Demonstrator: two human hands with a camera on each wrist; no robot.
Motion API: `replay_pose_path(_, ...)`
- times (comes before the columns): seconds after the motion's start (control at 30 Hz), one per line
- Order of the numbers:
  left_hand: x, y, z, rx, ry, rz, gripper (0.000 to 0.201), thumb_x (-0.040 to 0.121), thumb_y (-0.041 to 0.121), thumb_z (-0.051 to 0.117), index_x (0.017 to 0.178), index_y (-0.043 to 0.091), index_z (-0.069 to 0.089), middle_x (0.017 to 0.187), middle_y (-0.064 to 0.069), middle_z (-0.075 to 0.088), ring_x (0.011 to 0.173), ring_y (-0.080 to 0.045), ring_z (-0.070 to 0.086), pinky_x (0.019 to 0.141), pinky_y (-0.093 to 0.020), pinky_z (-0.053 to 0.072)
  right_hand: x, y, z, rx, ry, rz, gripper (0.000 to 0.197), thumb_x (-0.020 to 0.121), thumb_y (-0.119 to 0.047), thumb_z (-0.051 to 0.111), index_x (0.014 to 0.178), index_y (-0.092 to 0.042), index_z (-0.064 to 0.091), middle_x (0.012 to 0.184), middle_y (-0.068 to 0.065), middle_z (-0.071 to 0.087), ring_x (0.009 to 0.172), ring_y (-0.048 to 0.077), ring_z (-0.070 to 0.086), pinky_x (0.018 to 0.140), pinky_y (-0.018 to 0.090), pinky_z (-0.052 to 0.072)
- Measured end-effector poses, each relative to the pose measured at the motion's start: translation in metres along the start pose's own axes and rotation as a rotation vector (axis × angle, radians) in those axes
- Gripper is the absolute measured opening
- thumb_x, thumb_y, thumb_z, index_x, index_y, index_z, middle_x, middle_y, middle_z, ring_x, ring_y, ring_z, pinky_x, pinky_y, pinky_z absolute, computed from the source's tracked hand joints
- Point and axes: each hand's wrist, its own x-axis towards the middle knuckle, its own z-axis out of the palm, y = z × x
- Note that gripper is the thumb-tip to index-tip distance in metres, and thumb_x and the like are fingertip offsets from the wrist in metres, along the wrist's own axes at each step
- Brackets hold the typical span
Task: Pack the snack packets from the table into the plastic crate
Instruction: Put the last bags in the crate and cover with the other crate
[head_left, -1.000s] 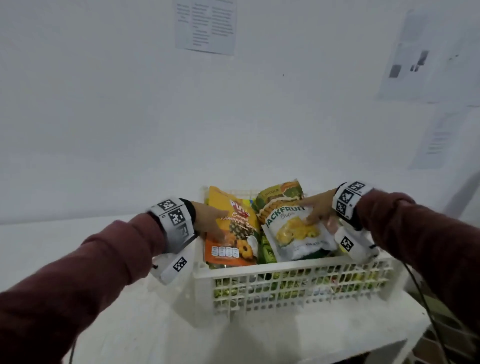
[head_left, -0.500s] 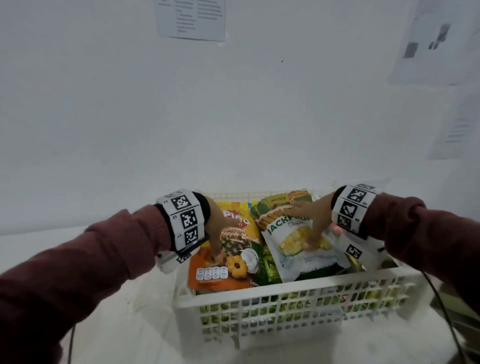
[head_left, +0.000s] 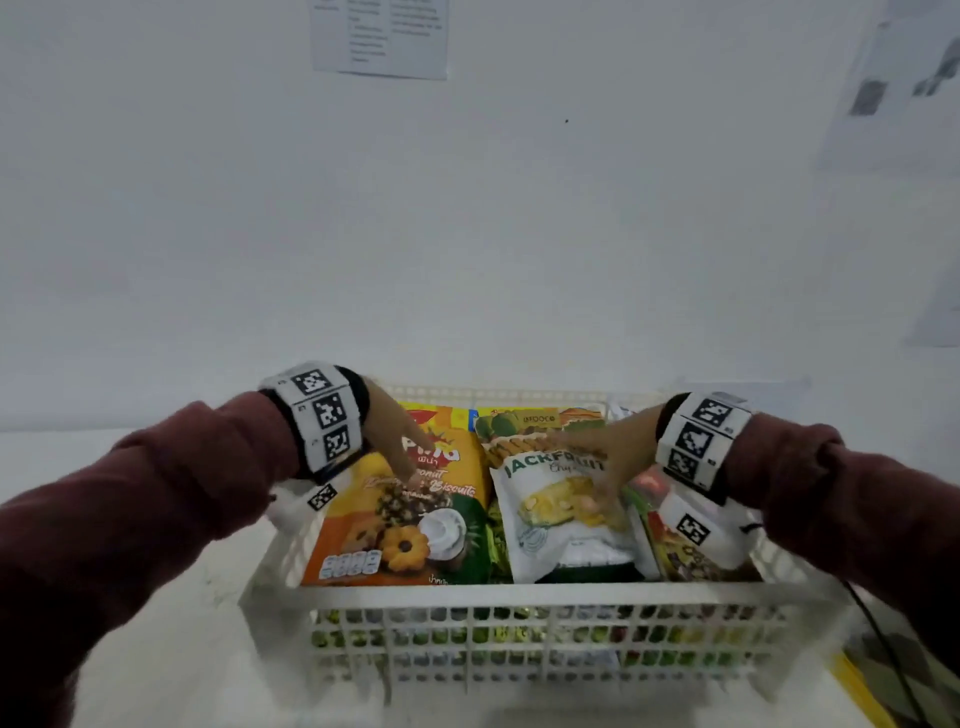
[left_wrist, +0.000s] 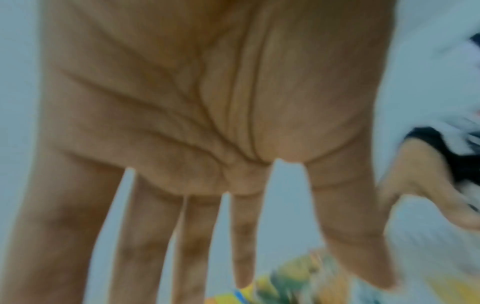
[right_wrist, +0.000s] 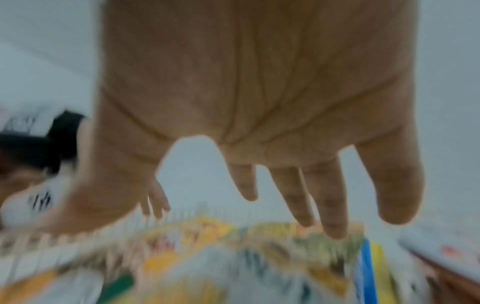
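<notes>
Both grips spread flat: left hand (head_left: 397, 441) on the biscuit packet (head_left: 395, 519), right hand (head_left: 605, 457) on the jackfruit packet (head_left: 558, 525), inside the crate (head_left: 519, 592).

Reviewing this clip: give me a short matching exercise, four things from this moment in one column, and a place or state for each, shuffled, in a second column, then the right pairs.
Things:
1. left hand
2. right hand
3. jackfruit chips packet
4. plastic crate

Places or states:
A. white lattice walls, packets inside
B. fingers straight, over the orange biscuit packet
C. white pouch under the right hand
D. open, over the jackfruit pouch

Pairs: 1-B, 2-D, 3-C, 4-A
</notes>
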Motion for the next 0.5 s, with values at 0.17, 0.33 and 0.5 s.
replay_pose_path(0.17, -0.019, -0.032, -0.012, -0.282, 0.353, -0.164, 0.047, 0.089, 0.037, 0.057, 0.125, 0.007, 0.053, 0.112, -0.014, 0.059, 0.078, -0.015, 0.048, 0.05, -0.013, 0.033, -0.056, 0.046, -0.031, 0.089, 0.421, 0.073, 0.068, 0.084, -0.044, 0.06, 0.141, -0.021, 0.032, 0.136, 0.006, 0.048, 0.114, 0.017, 0.05, 0.098, 0.025, 0.035)
replay_pose_path(0.33, -0.016, -0.056, 0.042, -0.528, 0.203, -0.327, 0.048, 0.092, 0.037, 0.051, 0.112, -0.005, 0.054, 0.107, -0.022, 0.061, 0.065, -0.017, 0.046, 0.051, -0.018, 0.037, -0.064, 0.097, -0.001, -0.119, 0.374, 0.402, 0.065, 0.089, -0.05, 0.05, 0.134, -0.005, 0.04, 0.138, 0.01, 0.047, 0.116, 0.021, 0.052, 0.096, 0.026, 0.039)
replay_pose_path(0.5, -0.008, -0.064, 0.076, -0.788, 0.246, -0.292, 0.029, 0.09, 0.028, 0.059, 0.097, 0.001, 0.054, 0.087, -0.012, 0.061, 0.067, -0.019, 0.058, 0.055, -0.024, 0.053, -0.044, 0.129, 0.031, 0.198, 0.29, 0.367, 0.042, 0.091, -0.039, 0.053, 0.067, -0.006, 0.06, 0.052, 0.001, 0.066, 0.035, 0.007, 0.051, 0.042, 0.017, 0.04)
